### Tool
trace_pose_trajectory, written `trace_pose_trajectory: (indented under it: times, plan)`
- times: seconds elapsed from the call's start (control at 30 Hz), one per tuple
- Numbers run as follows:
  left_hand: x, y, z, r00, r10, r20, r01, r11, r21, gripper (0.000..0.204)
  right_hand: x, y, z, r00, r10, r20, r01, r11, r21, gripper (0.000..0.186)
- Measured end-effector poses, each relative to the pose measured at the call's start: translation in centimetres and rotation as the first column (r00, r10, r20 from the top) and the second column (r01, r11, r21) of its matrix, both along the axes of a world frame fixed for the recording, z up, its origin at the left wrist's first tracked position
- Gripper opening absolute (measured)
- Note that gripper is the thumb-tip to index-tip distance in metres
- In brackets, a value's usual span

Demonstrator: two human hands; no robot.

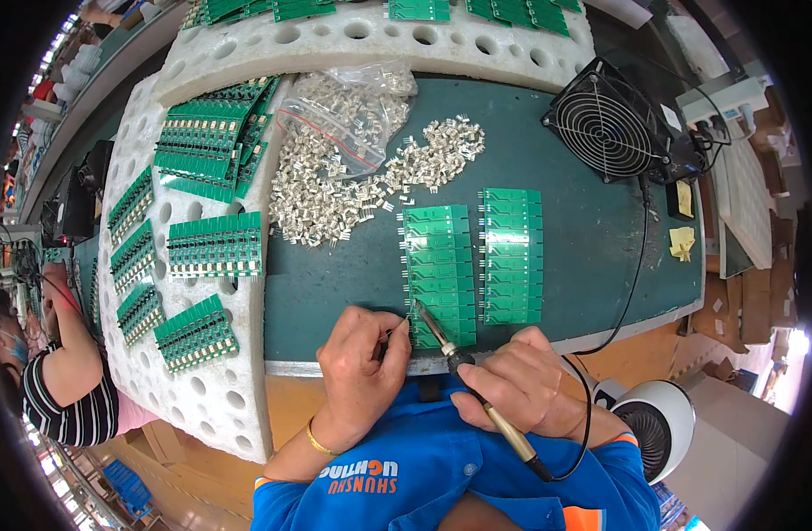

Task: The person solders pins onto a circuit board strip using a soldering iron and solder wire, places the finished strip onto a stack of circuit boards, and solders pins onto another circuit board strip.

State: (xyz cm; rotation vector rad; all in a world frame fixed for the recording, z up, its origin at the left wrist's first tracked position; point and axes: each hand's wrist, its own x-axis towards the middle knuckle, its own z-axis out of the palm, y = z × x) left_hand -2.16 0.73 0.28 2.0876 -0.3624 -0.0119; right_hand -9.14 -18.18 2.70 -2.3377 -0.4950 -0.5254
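Note:
My right hand [512, 376] grips a soldering iron [481, 403], its tip resting on the left edge of a green circuit-board panel [441, 257] with a row of white pins along that edge. Beside the same edge, my left hand [362, 358] is closed in a pinch near the iron's tip; what it holds, perhaps a thin wire, is too small to make out. A second panel [510, 257] lies to the right. Behind them are a pile of small white pin connectors [317, 217] and a clear plastic bag [362, 93] with more of them.
Perforated foam boards [220, 398] at left and back carry several populated panels [216, 243]. A black fan [605, 124] with cables stands back right, near yellow pads [680, 243]. A white fan [654, 429] is below right. A co-worker [65, 372] sits at far left.

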Motion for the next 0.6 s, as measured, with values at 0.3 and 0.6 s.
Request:
trace_pose_trajectory:
  times: [0.3, 0.6]
  plan:
    - [0.21, -0.18, 0.03, 1.000, -0.016, 0.017, 0.016, 1.000, 0.025, 0.010, 0.30, 0.08, -0.28, 0.999, -0.036, 0.028, 0.035, 0.999, 0.024, 0.027]
    - [0.19, 0.04, 0.20, 1.000, -0.030, 0.005, 0.030, 0.999, 0.038, 0.009, 0.08, 0.04, -0.23, 1.000, -0.024, 0.012, 0.023, 0.999, 0.037, 0.026]
